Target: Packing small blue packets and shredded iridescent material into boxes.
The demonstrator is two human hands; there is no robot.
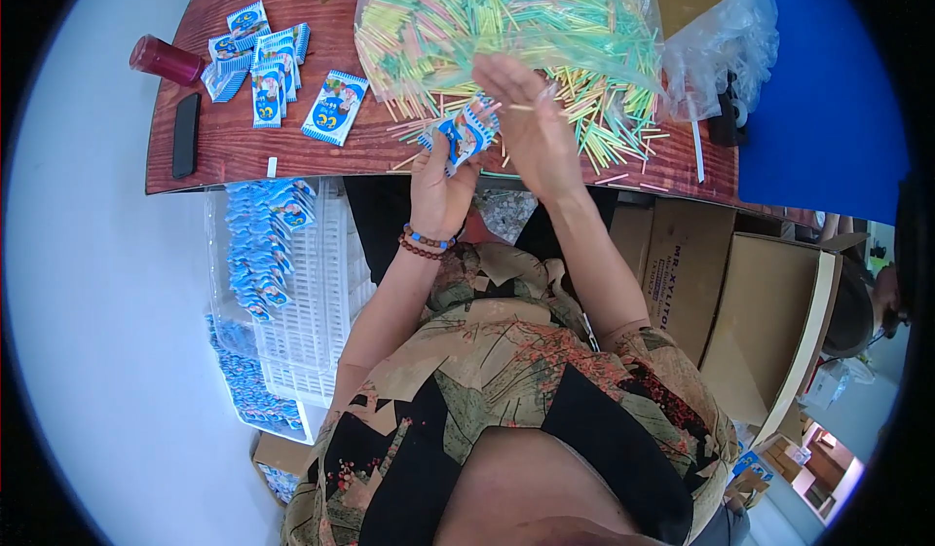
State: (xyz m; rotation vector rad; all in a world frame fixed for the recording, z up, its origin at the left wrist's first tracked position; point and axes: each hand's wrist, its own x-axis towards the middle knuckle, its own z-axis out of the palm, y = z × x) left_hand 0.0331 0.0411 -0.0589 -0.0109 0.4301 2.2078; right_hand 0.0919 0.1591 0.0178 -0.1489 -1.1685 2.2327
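Observation:
A small blue-and-white printed packet is gripped in my left hand, thumb on its front, over the table's near edge. A pinkish stick shows at the packet's upper right corner. Just to the right, my right hand is raised with its fingers stretched upward and together. A thin pale-yellow stick lies across it by the thumb, its tip near the packet. Behind both hands, a large clear plastic bag spills many thin yellow, green and pink sticks onto the table.
More packets lie at the left of the reddish table, near a black phone and a dark red cup. White plastic baskets with packets stand below left. Cardboard boxes stand at the right.

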